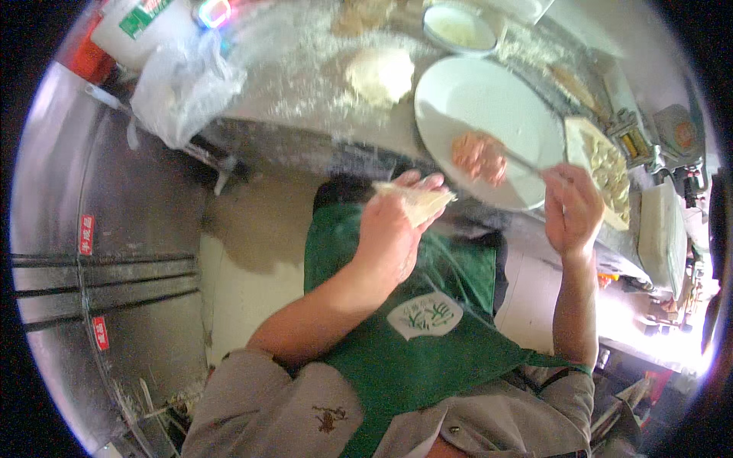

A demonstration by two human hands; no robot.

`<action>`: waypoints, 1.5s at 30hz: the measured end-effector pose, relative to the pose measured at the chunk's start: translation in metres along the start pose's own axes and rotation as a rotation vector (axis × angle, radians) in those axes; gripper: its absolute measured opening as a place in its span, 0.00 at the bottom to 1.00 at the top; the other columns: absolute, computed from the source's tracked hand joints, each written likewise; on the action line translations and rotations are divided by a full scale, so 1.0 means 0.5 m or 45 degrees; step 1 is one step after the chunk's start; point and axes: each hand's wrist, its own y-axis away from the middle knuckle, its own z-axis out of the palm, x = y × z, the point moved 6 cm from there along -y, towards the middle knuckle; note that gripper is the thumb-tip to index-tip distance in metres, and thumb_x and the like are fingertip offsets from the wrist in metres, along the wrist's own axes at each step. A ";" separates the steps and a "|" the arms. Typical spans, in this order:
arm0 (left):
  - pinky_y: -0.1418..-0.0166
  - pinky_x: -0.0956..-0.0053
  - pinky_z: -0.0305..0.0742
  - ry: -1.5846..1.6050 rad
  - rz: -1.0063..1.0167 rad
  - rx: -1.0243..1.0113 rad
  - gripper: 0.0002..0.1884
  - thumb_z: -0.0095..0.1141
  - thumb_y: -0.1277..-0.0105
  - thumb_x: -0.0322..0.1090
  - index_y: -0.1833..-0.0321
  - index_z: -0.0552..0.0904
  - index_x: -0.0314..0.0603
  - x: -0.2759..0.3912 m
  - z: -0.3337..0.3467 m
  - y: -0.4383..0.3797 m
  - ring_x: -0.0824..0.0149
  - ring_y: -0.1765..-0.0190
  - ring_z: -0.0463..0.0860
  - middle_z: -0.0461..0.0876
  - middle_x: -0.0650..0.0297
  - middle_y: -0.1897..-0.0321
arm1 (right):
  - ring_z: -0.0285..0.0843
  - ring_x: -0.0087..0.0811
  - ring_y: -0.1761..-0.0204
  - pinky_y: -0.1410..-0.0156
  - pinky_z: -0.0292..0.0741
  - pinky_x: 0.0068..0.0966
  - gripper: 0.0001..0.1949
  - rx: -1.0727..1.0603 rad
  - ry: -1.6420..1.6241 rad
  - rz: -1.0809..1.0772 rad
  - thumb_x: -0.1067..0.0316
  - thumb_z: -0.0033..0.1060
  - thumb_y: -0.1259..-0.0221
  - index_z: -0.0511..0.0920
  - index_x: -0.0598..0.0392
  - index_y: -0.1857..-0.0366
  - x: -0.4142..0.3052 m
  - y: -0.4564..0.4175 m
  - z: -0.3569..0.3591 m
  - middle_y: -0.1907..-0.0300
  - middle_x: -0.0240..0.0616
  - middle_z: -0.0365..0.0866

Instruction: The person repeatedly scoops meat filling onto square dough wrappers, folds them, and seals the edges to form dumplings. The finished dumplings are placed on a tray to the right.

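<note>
My left hand (389,229) holds pale thin dough wrappers (421,201) in front of the green apron. How many wrappers there are is hard to tell. Between the fingers of my right hand (572,209) is a thin stick-like utensil (522,162), slanting down to the left. Its far end meets a lump of pink minced meat (478,157), which lies near the edge of a large white round dish (492,86). Just beyond my right hand, a shallow tray (578,134) contains several folded dumplings (610,177).
On the floury worktop (298,86) sit a pale dough mound (381,77) and a white bowl (458,26). A clear plastic bag (180,86) hangs over its left edge. Steel cabinet doors (137,217) stand at left; a white lidded box (661,235) is at right.
</note>
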 end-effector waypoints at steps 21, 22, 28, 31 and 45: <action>0.46 0.53 0.84 -0.451 -0.131 -0.043 0.22 0.47 0.22 0.41 0.33 0.70 0.32 0.067 -0.024 0.050 0.47 0.49 0.86 0.83 0.42 0.47 | 0.87 0.44 0.62 0.54 0.81 0.36 0.13 -0.214 -0.092 0.479 0.61 0.58 0.39 0.87 0.52 0.58 0.125 -0.234 0.117 0.65 0.48 0.88; 0.46 0.54 0.84 -0.505 -0.192 -0.068 0.22 0.47 0.22 0.40 0.33 0.70 0.31 0.056 -0.013 0.043 0.48 0.49 0.87 0.84 0.43 0.48 | 0.86 0.37 0.64 0.55 0.80 0.33 0.11 -0.345 -0.251 0.585 0.63 0.60 0.39 0.87 0.55 0.59 0.104 -0.187 0.099 0.67 0.45 0.88; 0.48 0.67 0.84 -0.655 -0.408 -0.416 0.19 0.47 0.25 0.32 0.36 0.73 0.28 -0.004 0.087 0.054 0.59 0.55 0.88 0.86 0.48 0.52 | 0.77 0.20 0.65 0.58 0.76 0.23 0.07 -0.693 -0.782 0.880 0.71 0.62 0.40 0.85 0.63 0.64 -0.003 0.030 0.062 0.70 0.33 0.85; 0.48 0.68 0.84 -0.737 -0.479 -0.432 0.17 0.46 0.26 0.30 0.39 0.75 0.27 -0.016 0.089 0.060 0.60 0.55 0.88 0.87 0.50 0.53 | 0.76 0.19 0.65 0.58 0.75 0.21 0.07 -0.612 -0.820 0.945 0.71 0.62 0.39 0.84 0.64 0.63 0.003 0.070 0.063 0.70 0.32 0.84; 0.41 0.70 0.76 -0.644 -0.049 -0.248 0.12 0.50 0.23 0.36 0.47 0.81 0.36 -0.012 0.051 0.059 0.68 0.49 0.82 0.85 0.55 0.51 | 0.81 0.22 0.58 0.51 0.78 0.22 0.08 0.249 -1.897 1.403 0.79 0.66 0.38 0.85 0.58 0.57 -0.128 0.231 0.214 0.60 0.30 0.87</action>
